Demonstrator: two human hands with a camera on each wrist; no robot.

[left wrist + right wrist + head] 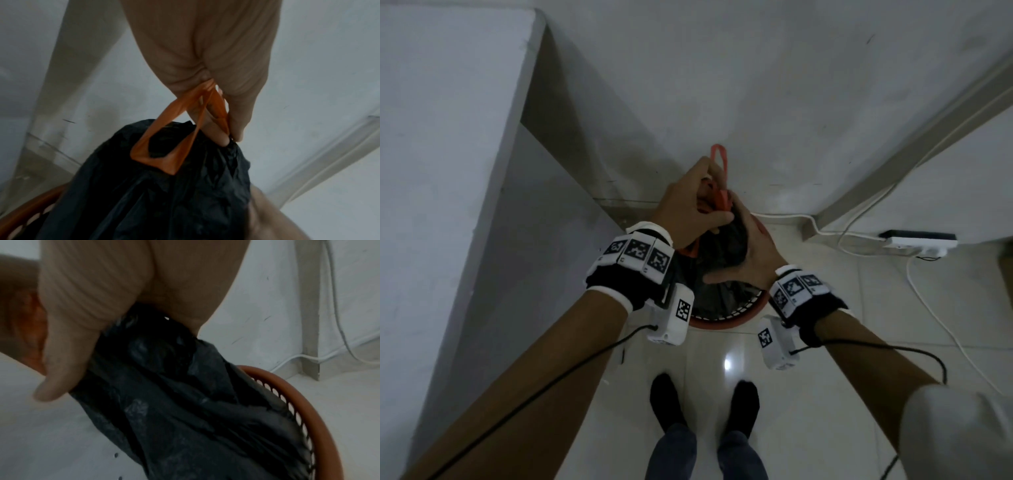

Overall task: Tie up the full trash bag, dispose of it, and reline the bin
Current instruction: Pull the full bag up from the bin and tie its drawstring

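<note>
A black trash bag [724,246] [164,194] [185,402] stands gathered at its neck in a red perforated bin [722,320] [287,389] on the floor. Orange drawstring loops [719,161] [164,146] come out of the bag's top. My left hand [688,202] [205,73] grips the orange drawstring, with a loop hanging below the fingers. My right hand [753,253] [113,296] is wrapped round the bag's neck just under the left hand, thumb down its side.
The bin sits in a wall corner. A white cabinet [448,171] rises on the left. White cables [859,236] and a power strip [917,241] lie on the floor to the right. My feet [705,404] stand on the glossy tile behind the bin.
</note>
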